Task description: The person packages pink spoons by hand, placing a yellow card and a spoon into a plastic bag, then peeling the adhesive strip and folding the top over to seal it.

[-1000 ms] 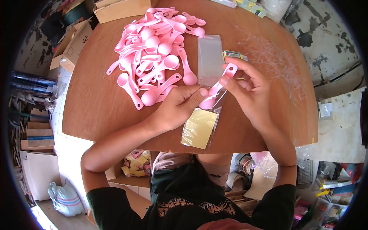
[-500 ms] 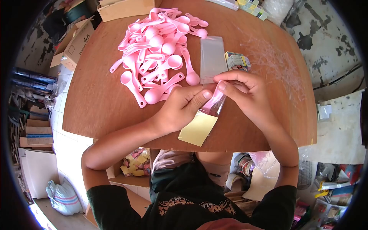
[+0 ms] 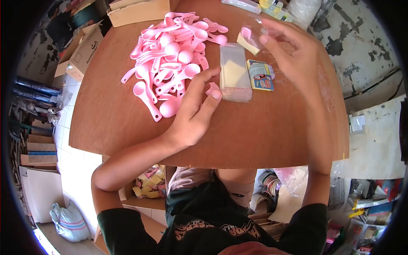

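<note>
My left hand point(image 3: 193, 108) is open above the table, its fingers apart at the lower right of the pile of pink spoons point(image 3: 170, 55). Right of its fingertips lies a stack of clear plastic bags point(image 3: 235, 74). A stack of small printed cards point(image 3: 260, 75) is beside the bags. My right hand point(image 3: 289, 46) is raised at the upper right, thumb and fingers around the edge of a clear bag point(image 3: 250, 40) that has a pink piece and a pale yellow card inside.
The brown table point(image 3: 148, 144) has a cardboard box point(image 3: 140, 12) at its back edge. Plastic packs point(image 3: 276, 9) lie at the back right. Thin clear strips are scattered on the right. Below the front edge, a carton holds several packed pieces point(image 3: 151, 182).
My right hand has moved up and right, carrying the bag with the pink piece and card. My left hand has let go of it and opened. The card stack is now fully uncovered.
</note>
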Motion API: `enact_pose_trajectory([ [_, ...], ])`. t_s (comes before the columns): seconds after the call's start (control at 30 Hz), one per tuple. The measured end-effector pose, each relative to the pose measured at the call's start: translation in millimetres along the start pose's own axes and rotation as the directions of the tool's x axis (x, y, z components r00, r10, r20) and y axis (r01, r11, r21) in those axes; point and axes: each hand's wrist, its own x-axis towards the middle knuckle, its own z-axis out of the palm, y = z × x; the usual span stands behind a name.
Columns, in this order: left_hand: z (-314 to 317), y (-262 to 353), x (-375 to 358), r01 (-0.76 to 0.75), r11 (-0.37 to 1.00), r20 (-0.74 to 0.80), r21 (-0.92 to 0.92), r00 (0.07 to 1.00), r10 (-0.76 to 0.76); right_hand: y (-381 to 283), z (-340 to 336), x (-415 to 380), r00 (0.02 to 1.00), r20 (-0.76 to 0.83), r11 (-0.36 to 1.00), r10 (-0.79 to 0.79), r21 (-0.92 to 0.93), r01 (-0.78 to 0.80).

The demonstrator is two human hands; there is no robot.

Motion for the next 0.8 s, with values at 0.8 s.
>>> enact_pose_trajectory([
  [0.8, 9.1, 3.4, -3.4, 0.198, 0.957, 0.284, -0.212, 0.949, -0.134, -15.0, 26.9, -77.8, 0.985, 0.17, 0.984, -0.019, 0.177, -0.012],
])
